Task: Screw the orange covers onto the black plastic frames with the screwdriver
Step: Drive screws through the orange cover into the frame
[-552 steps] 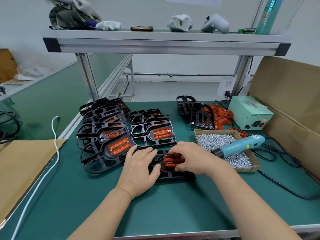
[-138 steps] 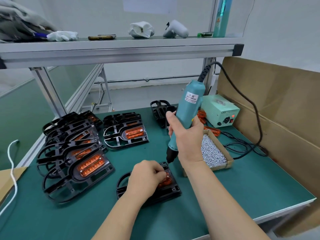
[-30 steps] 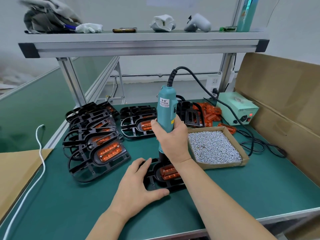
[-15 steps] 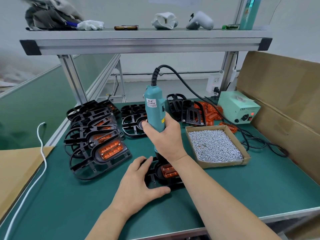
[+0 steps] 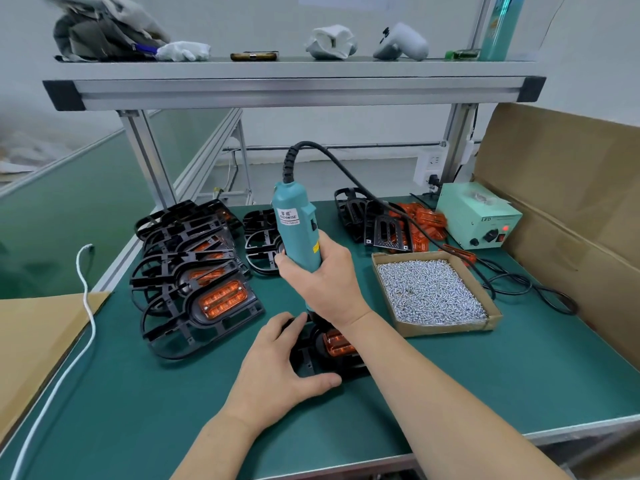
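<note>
A black plastic frame [image 5: 306,363] lies on the green mat near the front edge, with an orange cover [image 5: 337,342] seated in it. My left hand [image 5: 277,370] lies flat over the frame's left side, fingers spread, thumb along its front edge. My right hand [image 5: 320,284] grips the teal electric screwdriver [image 5: 294,232] upright, its tip down at the frame's left part and hidden behind my hands. My right forearm crosses over the frame's right side.
Finished frames with orange covers [image 5: 194,282] are piled at the left. A cardboard tray of screws [image 5: 431,296] sits to the right. Bare frames and loose orange covers [image 5: 388,225] lie at the back beside the green power box [image 5: 478,218]. The screwdriver's cable trails right.
The screwdriver and my right hand have shifted a little to the left over the frame since a second ago. My left hand keeps pressing on the frame.
</note>
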{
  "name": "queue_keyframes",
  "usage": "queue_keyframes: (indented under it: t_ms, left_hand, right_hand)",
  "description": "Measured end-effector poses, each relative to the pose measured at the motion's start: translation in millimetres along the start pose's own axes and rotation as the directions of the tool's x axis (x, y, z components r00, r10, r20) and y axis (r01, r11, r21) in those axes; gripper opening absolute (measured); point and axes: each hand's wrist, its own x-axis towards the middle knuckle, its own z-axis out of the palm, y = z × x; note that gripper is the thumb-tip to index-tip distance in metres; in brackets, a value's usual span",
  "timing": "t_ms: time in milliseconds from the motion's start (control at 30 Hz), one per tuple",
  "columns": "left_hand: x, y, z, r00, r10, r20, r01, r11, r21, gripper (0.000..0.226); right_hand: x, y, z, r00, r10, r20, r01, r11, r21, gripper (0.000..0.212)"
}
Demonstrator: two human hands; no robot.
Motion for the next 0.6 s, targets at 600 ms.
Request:
queue_keyframes:
  t_ms: [600]
  left_hand:
    - [0.6, 2.8, 0.2, 1.0, -0.013, 0.005, 0.013, 1.0, -0.007, 0.11]
  right_hand:
    - [-6.6, -2.6, 0.5, 0.999, 0.036, 0.031, -0.038, 0.999, 0.038, 0.013]
